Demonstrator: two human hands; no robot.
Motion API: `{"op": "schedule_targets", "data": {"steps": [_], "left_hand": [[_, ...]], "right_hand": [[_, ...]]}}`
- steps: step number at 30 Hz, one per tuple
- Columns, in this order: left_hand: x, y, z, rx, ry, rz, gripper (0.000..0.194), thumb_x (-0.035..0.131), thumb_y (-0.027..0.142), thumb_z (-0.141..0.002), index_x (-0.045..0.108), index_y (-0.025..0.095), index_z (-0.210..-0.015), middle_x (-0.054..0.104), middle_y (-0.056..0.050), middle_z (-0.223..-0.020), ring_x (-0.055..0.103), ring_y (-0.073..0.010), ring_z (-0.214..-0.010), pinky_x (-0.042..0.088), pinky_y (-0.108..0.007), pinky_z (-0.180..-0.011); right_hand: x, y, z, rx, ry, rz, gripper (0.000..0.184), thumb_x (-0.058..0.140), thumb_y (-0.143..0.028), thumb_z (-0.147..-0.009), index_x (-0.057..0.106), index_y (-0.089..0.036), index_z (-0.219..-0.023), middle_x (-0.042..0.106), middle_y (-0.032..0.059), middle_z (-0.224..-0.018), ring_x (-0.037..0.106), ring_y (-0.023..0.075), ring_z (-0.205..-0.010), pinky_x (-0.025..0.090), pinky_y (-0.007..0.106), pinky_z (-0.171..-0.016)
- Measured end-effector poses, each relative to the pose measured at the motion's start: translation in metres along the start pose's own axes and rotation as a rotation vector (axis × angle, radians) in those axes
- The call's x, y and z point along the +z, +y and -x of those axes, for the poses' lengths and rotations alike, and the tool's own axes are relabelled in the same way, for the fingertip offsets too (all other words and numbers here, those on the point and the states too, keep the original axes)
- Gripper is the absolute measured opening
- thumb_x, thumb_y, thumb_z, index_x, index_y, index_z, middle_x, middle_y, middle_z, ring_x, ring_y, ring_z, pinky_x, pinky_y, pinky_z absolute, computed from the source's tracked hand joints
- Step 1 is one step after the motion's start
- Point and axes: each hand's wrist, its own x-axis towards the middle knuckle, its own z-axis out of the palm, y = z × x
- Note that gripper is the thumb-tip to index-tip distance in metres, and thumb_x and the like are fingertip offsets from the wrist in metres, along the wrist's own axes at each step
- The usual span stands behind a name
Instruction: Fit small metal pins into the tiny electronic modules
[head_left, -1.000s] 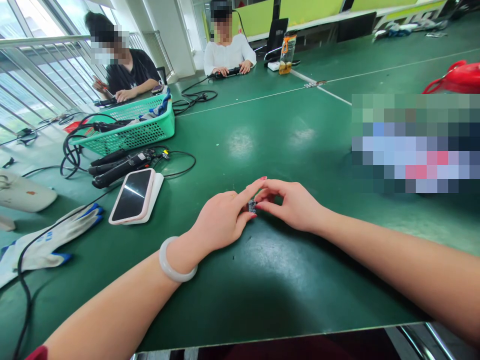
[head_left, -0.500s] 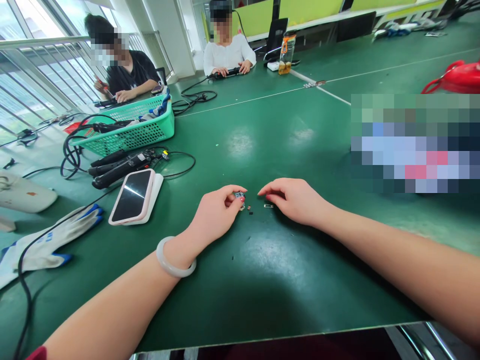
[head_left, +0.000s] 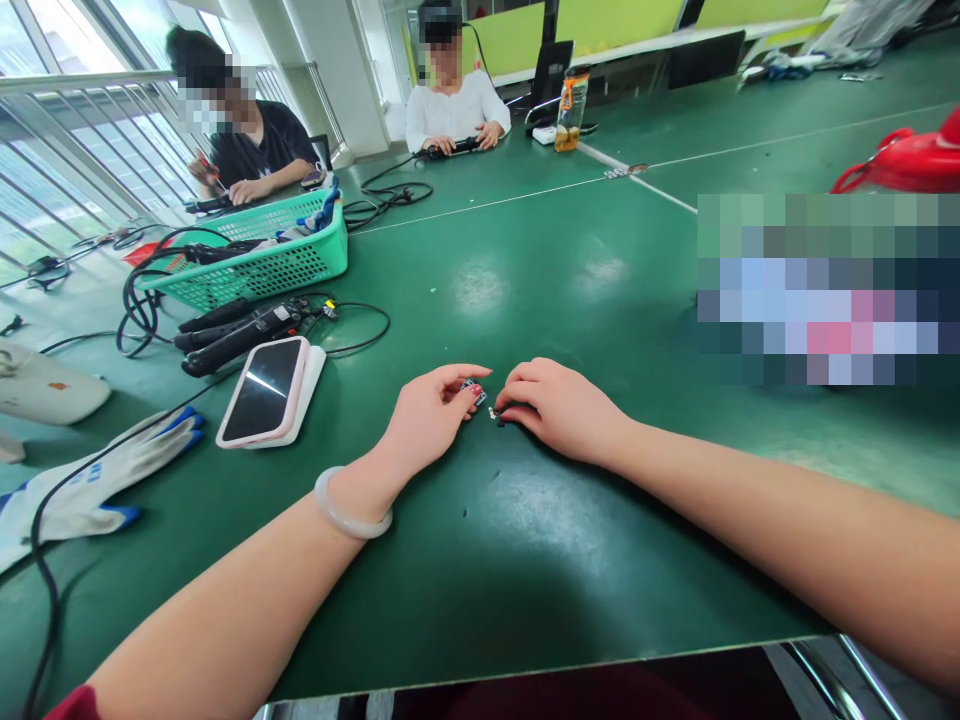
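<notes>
Left grip on small piece, phone nearby, basket beyond

One camera sits on the person's own head. It looks forward and down over the green worktop, whose near edge slopes up to the right along the bottom. The view is wide. The left arm comes in from the bottom left and the right arm from the right. The left grip and right grip are quite near, around the middle. Farther off, up top, are two seated people and a railing.
</notes>
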Motion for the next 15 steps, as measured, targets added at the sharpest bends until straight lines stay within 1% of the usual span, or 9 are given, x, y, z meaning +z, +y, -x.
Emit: {"op": "schedule_targets", "data": {"steps": [3, 7, 10, 12, 15], "left_hand": [[-0.001, 0.0035, 0.0003, -0.032, 0.004, -0.026, 0.029, 0.055, 0.027, -0.081, 0.069, 0.02, -0.105, 0.069, -0.001, -0.074, 0.062, -0.0116, -0.064, 0.051, -0.027, -0.07], [-0.0019, 0.0061, 0.0007, -0.063, 0.013, 0.003, 0.035, 0.058, 0.022, -0.078, 0.067, 0.019, -0.112, 0.073, -0.004, -0.083, 0.067, -0.0143, -0.076, 0.052, -0.03, -0.081], [-0.0018, 0.0051, 0.0008, -0.077, 0.002, 0.007, 0.037, 0.058, 0.018, -0.078, 0.066, 0.018, -0.114, 0.074, -0.005, -0.087, 0.068, -0.0153, -0.082, 0.052, -0.031, -0.085], [-0.0009, 0.0036, 0.0009, -0.079, -0.029, 0.009, 0.037, 0.059, 0.019, -0.078, 0.065, 0.018, -0.114, 0.074, -0.005, -0.088, 0.069, -0.0159, -0.081, 0.053, -0.032, -0.085], [0.0016, 0.0022, 0.0014, -0.084, -0.125, 0.071, 0.036, 0.061, 0.02, -0.076, 0.065, 0.018, -0.112, 0.073, -0.005, -0.092, 0.069, -0.0169, -0.083, 0.053, -0.033, -0.084]], "right_hand": [[0.0009, -0.0007, -0.0014, -0.006, -0.001, 0.02, 0.013, 0.057, -0.023, -0.087, 0.07, -0.02, -0.085, 0.064, 0.0044, -0.086, 0.053, 0.0188, -0.083, 0.044, 0.032, -0.079], [0.0029, -0.0009, -0.0029, -0.01, 0.016, 0.048, 0.015, 0.054, -0.023, -0.088, 0.067, -0.019, -0.082, 0.062, 0.0045, -0.085, 0.053, 0.0184, -0.082, 0.043, 0.031, -0.077], [0.0038, 0.0007, -0.0033, -0.014, 0.021, 0.074, 0.015, 0.052, -0.021, -0.089, 0.065, -0.019, -0.081, 0.061, 0.0047, -0.086, 0.052, 0.0181, -0.081, 0.042, 0.031, -0.076], [0.0038, 0.0025, -0.0034, -0.016, 0.014, 0.092, 0.017, 0.051, -0.02, -0.089, 0.064, -0.018, -0.08, 0.06, 0.0045, -0.084, 0.051, 0.018, -0.08, 0.042, 0.031, -0.075], [0.0031, 0.0056, -0.0027, -0.01, 0.001, 0.11, 0.019, 0.047, -0.02, -0.091, 0.062, -0.018, -0.078, 0.059, 0.0046, -0.083, 0.051, 0.0182, -0.079, 0.042, 0.031, -0.075]]}}
